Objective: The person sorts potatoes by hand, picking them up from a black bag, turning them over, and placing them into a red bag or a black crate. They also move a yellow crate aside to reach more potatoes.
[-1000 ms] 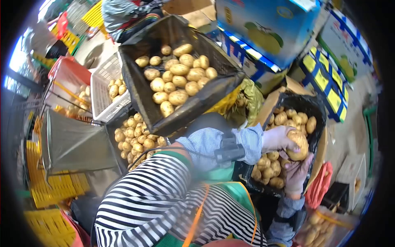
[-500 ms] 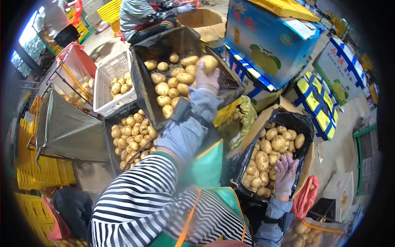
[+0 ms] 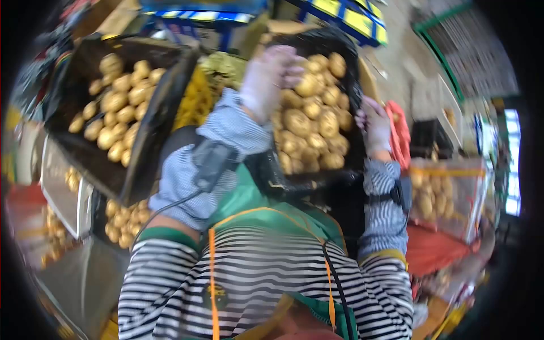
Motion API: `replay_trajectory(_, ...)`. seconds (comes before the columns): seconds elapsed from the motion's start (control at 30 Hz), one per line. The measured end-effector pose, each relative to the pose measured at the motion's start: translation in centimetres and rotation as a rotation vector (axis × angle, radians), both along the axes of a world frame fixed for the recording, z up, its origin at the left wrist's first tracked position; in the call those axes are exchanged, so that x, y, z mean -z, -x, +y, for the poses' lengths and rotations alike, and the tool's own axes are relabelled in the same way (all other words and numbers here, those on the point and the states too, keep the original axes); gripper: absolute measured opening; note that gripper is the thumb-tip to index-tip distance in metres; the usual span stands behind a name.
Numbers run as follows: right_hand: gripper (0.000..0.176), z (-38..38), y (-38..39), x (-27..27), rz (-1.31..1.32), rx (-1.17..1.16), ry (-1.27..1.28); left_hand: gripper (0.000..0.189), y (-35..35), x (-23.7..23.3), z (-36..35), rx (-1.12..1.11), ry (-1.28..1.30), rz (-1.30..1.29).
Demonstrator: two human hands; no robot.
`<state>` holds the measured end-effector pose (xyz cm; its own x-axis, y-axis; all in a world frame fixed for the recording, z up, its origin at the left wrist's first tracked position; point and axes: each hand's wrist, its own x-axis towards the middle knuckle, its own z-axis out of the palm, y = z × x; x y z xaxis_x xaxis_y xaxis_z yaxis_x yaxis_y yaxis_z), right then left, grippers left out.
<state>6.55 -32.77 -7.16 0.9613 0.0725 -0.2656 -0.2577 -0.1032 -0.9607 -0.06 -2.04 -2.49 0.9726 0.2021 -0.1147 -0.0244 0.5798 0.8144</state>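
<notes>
My left hand (image 3: 266, 82), in a pale glove, is over the left rim of a carton lined with black plastic (image 3: 358, 71). Its fingers stretch out over the potatoes (image 3: 306, 124) in that carton, with no potato visible in them. At the carton's right rim, my right hand (image 3: 374, 124) is gloved too, its fingers loosely bent and apart. It appears empty, though motion blurs both hands. To the left stands a tilted black-lined box (image 3: 73, 153), which holds more potatoes (image 3: 116, 102).
A lower box of potatoes (image 3: 124, 221) and a white crate (image 3: 62, 192) stand on the left. Yellow netting (image 3: 195, 99) lies between the two main boxes. At right are a red bag (image 3: 398, 133) and a clear bag of potatoes (image 3: 433, 195). Blue-and-yellow cartons (image 3: 345, 20) stand ahead.
My left hand has moved from the left box, where it held a large potato, to the right carton and is now empty. My right hand has shifted to the right rim. The view has turned right.
</notes>
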Motion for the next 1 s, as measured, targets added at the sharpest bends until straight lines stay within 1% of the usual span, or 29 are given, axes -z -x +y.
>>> replay_trajectory(0.03,0.033,0.6,-0.2,-0.3,-0.004,0.028,0.118,0.036,-0.9,0.7,0.2,-0.013,0.076,0.041)
replay_trajectory(0.1,0.044,-0.1,-0.6,3.4,-0.334,-0.255,0.43,0.031,-1.9,1.8,0.7,-0.008,0.164,0.015)
replay_trajectory(0.17,0.058,0.6,-0.4,6.2,-0.03,-0.396,0.629,0.029,-2.3,1.6,0.8,0.006,0.177,0.029)
replay_trajectory(0.2,0.066,-0.2,-1.4,9.6,-0.068,-0.481,0.856,0.027,-2.5,1.6,0.9,0.014,0.18,0.038)
replay_trajectory(0.23,0.08,2.3,-0.8,7.9,0.121,-0.461,1.072,0.027,-2.8,1.8,0.9,0.008,0.18,0.044)
replay_trajectory(0.3,0.094,3.8,-0.5,11.0,0.145,-0.395,1.255,0.029,-3.2,2.3,0.8,0.082,0.192,0.014)
replay_trajectory(0.33,0.1,4.7,-0.6,12.5,0.109,-0.294,1.301,0.029,-3.2,2.4,0.7,0.077,0.192,0.031)
replay_trajectory(0.43,0.098,4.5,-1.8,14.4,0.085,-0.298,1.315,0.03,-3.5,2.0,0.6,0.077,0.107,0.019)
replay_trajectory(0.47,0.094,3.9,-2.2,12.6,0.149,-0.352,1.118,0.032,-3.5,2.0,0.5,0.073,0.07,0.021)
replay_trajectory(0.5,0.086,5.2,-1.5,7.0,0.275,-0.465,0.786,0.032,-3.4,1.6,0.4,0.08,0.068,0.02)
replay_trajectory(0.57,0.08,4.3,-1.7,6.8,0.085,-0.53,0.635,0.035,-3.3,0.6,0.2,0.05,-0.156,-0.015)
replay_trajectory(0.6,0.076,3.4,-1.6,6.4,0.156,-0.572,0.341,0.035,-2.9,0.4,0.1,0.053,-0.152,-0.015)
replay_trajectory(0.63,0.075,4.3,-0.6,3.2,0.219,-0.599,0.042,0.037,-2.7,0.1,0.1,0.104,-0.18,-0.06)
replay_trajectory(0.67,0.07,5.4,1.6,-0.1,0.228,-0.559,-0.213,0.04,-2.5,-0.2,0.1,0.158,-0.212,-0.111)
replay_trajectory(0.7,0.065,5.9,4.4,-3.1,0.218,-0.505,-0.473,0.043,-1.8,-0.7,-0.5,0.248,-0.319,-0.164)
replay_trajectory(0.73,0.065,6.3,6.2,-4.9,0.204,-0.497,-0.477,0.044,-1.3,-0.6,-1.1,0.303,-0.38,-0.262)
replay_trajectory(0.77,0.062,6.5,7.7,-6.3,0.377,-0.431,-0.725,0.045,-0.8,-0.7,-1.6,0.358,-0.442,-0.36)
replay_trajectory(0.8,0.06,6.5,8.5,-6.8,0.55,-0.362,-0.975,0.045,-0.2,-0.9,-1.9,0.473,-0.467,-0.386)
replay_trajectory(0.83,0.06,6.4,8.8,-6.3,0.54,-0.362,-0.988,0.046,0.7,-1.1,-2.5,0.583,-0.417,-0.315)
replay_trajectory(0.9,0.068,5.9,9.5,-4.5,0.574,-0.506,-1.208,0.064,1.7,-0.6,-3.6,0.71,-0.293,-0.208)
replay_trajectory(0.93,0.068,5.9,9.7,-4.2,0.564,-0.507,-1.225,0.064,2.3,-1.2,-3.7,0.72,-0.309,-0.205)
replay_trajectory(0.97,0.07,5.8,9.9,-3.8,0.068,-0.565,-0.781,0.079,3.0,-2.0,-3.7,0.771,-0.395,-0.191)
replay_trajectory(1.0,0.075,5.7,10.2,-3.5,-0.395,-0.571,-0.304,0.094,3.5,-2.4,-3.6,0.823,-0.476,-0.174)
